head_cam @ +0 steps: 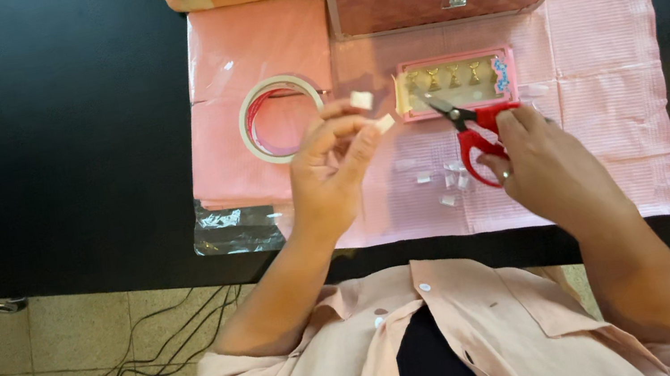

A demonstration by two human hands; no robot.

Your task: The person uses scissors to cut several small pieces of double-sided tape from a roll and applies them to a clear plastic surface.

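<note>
**Tape bits and red scissors over pink mat**

The left hand point(332, 170) pinches small white squares of tape point(362, 101) at its fingertips above the ribbed pink paper mat point(607, 79). The right hand point(543, 158) grips red-handled steel scissors point(470, 127), blades slightly parted, beside a round tape roll point(275, 87).

Both forearms reach forward — left hand point(330, 171) raised, fingertips pinched together; right hand point(545, 166) curled, fingers closed — 2 hands apart.

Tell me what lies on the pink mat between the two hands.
Head view: small cut white tape bits on the pink mat, between left hand and right hand.
</note>
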